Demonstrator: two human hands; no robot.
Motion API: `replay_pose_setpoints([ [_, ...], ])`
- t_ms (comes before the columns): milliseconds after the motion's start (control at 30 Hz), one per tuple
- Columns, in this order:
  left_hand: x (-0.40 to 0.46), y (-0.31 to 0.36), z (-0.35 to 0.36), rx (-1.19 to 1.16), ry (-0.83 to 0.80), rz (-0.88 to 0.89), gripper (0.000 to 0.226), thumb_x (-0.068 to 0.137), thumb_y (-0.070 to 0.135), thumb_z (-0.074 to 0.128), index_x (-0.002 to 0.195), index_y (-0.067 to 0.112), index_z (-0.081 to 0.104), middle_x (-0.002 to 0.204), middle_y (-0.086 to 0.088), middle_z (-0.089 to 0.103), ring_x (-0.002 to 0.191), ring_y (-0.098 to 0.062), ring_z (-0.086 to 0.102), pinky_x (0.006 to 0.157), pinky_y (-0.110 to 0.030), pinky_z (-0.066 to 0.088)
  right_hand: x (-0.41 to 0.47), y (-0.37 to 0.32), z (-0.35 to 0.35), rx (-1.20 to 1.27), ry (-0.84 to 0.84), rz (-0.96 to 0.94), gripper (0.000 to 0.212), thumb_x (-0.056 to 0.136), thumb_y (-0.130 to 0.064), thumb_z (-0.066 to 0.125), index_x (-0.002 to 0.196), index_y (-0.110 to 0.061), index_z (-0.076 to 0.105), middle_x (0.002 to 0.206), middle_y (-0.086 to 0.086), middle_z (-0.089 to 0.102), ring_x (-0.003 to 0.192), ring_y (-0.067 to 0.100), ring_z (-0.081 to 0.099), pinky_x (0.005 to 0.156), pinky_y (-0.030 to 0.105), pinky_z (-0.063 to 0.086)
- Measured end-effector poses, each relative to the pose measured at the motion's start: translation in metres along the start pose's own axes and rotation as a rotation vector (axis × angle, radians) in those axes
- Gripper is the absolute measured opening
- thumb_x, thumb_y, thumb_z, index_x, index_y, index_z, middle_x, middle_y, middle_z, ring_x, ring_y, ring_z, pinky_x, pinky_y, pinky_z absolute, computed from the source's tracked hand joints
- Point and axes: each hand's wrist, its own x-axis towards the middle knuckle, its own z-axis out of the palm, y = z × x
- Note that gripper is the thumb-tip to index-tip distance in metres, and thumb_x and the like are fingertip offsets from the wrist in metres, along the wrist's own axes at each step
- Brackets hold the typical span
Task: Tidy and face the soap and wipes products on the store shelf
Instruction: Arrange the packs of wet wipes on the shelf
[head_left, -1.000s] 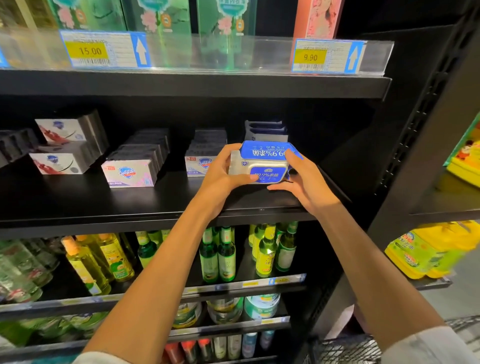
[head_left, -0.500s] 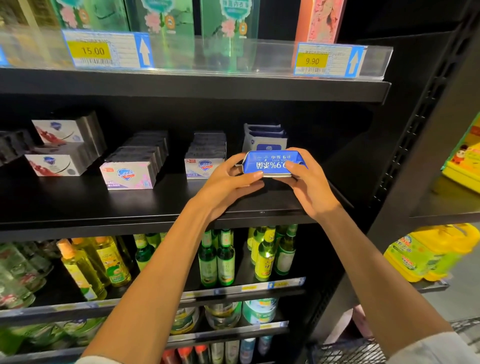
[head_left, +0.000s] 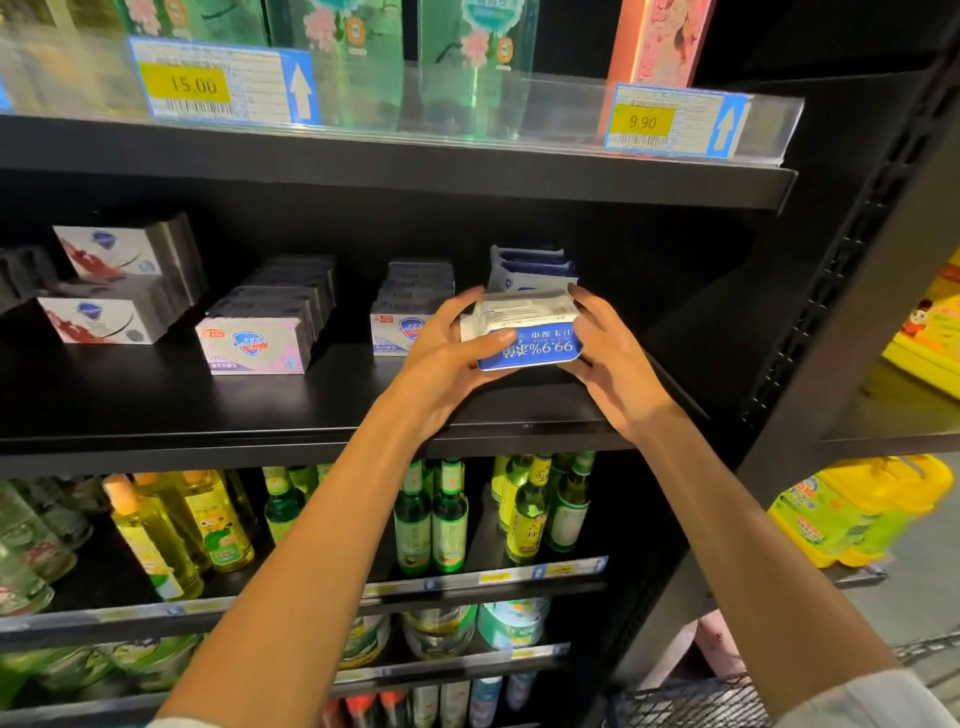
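Observation:
A blue and white pack of wipes (head_left: 530, 332) is held just above the black middle shelf (head_left: 156, 405). Its blue face points at me with the print upside down, and its white back faces up. My left hand (head_left: 447, 353) grips its left end and my right hand (head_left: 608, 348) grips its right end. Behind it stand more wipes packs (head_left: 530, 265) in a row. To the left are rows of boxed soap: a blue-white row (head_left: 405, 306), a pink-white row (head_left: 260, 332) and a stacked red-white group (head_left: 119, 291).
The upper shelf edge carries price tags 15.00 (head_left: 218, 83) and 9.90 (head_left: 675, 122) under green bottles. Below are green and yellow bottles (head_left: 431, 519). A black upright post (head_left: 852, 322) bounds the right side. Yellow jugs (head_left: 857, 514) sit further right, and a wire basket (head_left: 685, 701) is low down.
Both hands have tipped the wipes pack over: its blue face, first on top, now points toward me and the white back has come up. The pack stays in front of the wipes row.

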Motion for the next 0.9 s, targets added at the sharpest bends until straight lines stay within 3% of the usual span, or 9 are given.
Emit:
replay_pose_setpoints([
  [100, -0.0012, -0.0004, -0.0014, 0.019, -0.028, 0.060, 0.075, 0.086, -0.006, 0.076, 0.150, 0.020, 0.047, 0.132, -0.012, 0.068, 0.126, -0.027, 0.066, 0.098, -0.050, 0.059, 0.0025, -0.0002, 0.0022, 0.003, 0.009, 0.040, 0.052, 0.105, -0.049, 0.054, 0.149, -0.021, 0.050, 0.138, 0.005, 0.066, 0.130, 0.024, 0.064, 0.106, 0.051, 0.054],
  [200, -0.0022, -0.0001, -0.0011, 0.052, -0.076, 0.080, 0.083, 0.080, -0.012, 0.078, 0.150, 0.019, 0.046, 0.134, -0.012, 0.066, 0.127, -0.029, 0.065, 0.097, -0.051, 0.059, 0.0024, -0.0008, 0.0008, 0.053, -0.030, 0.077, 0.063, 0.099, -0.055, 0.059, 0.147, -0.015, 0.052, 0.138, 0.010, 0.067, 0.128, 0.030, 0.065, 0.102, 0.056, 0.055],
  [300, -0.0033, 0.0006, 0.0000, 0.086, -0.142, 0.065, 0.089, 0.074, -0.013, 0.081, 0.149, 0.019, 0.047, 0.138, -0.012, 0.062, 0.130, -0.032, 0.063, 0.099, -0.055, 0.058, 0.0038, -0.0005, -0.0019, 0.067, -0.052, 0.107, 0.052, 0.101, -0.038, 0.065, 0.144, -0.010, 0.054, 0.138, 0.015, 0.066, 0.128, 0.033, 0.065, 0.104, 0.060, 0.053],
  [400, -0.0050, 0.0006, 0.0012, 0.098, -0.189, 0.048, 0.089, 0.078, -0.020, 0.076, 0.152, 0.019, 0.044, 0.140, -0.011, 0.062, 0.131, -0.031, 0.062, 0.097, -0.052, 0.059, 0.0050, 0.0008, -0.0057, 0.054, -0.032, 0.105, 0.043, 0.103, -0.020, 0.064, 0.143, -0.008, 0.054, 0.135, 0.015, 0.068, 0.126, 0.033, 0.067, 0.103, 0.057, 0.055],
  [533, -0.0048, 0.0009, 0.0020, 0.076, -0.187, 0.043, 0.097, 0.081, -0.018, 0.074, 0.157, 0.028, 0.036, 0.146, -0.013, 0.058, 0.131, -0.031, 0.062, 0.100, -0.052, 0.058, 0.0012, -0.0015, -0.0048, 0.054, -0.005, 0.090, 0.043, 0.102, -0.015, 0.065, 0.143, -0.010, 0.053, 0.131, 0.012, 0.071, 0.121, 0.032, 0.069, 0.093, 0.046, 0.061],
  [667, -0.0050, 0.0031, 0.0029, -0.001, -0.086, -0.013, 0.081, 0.092, -0.003, 0.072, 0.156, 0.031, 0.036, 0.139, -0.012, 0.066, 0.125, -0.030, 0.067, 0.099, -0.052, 0.058, 0.0000, -0.0026, -0.0021, 0.073, 0.035, 0.078, 0.048, 0.099, -0.010, 0.067, 0.144, -0.014, 0.051, 0.126, 0.010, 0.074, 0.119, 0.031, 0.071, 0.092, 0.045, 0.061],
  [800, -0.0065, 0.0042, 0.0070, 0.050, -0.051, -0.074, 0.055, 0.097, 0.011, 0.072, 0.147, 0.013, 0.049, 0.127, -0.010, 0.074, 0.118, -0.029, 0.071, 0.103, -0.056, 0.055, -0.0003, -0.0029, -0.0026, 0.069, 0.028, 0.061, 0.066, 0.095, -0.005, 0.072, 0.152, -0.024, 0.043, 0.132, 0.005, 0.071, 0.125, 0.028, 0.068, 0.097, 0.049, 0.060],
  [900, -0.0065, 0.0039, 0.0057, 0.085, -0.083, -0.094, 0.043, 0.098, 0.008, 0.070, 0.140, 0.008, 0.059, 0.128, -0.012, 0.074, 0.120, -0.029, 0.070, 0.104, -0.055, 0.055, 0.0001, -0.0029, -0.0009, 0.050, 0.013, 0.059, 0.082, 0.092, -0.003, 0.076, 0.156, -0.033, 0.036, 0.138, 0.004, 0.068, 0.127, 0.027, 0.066, 0.098, 0.050, 0.059],
])
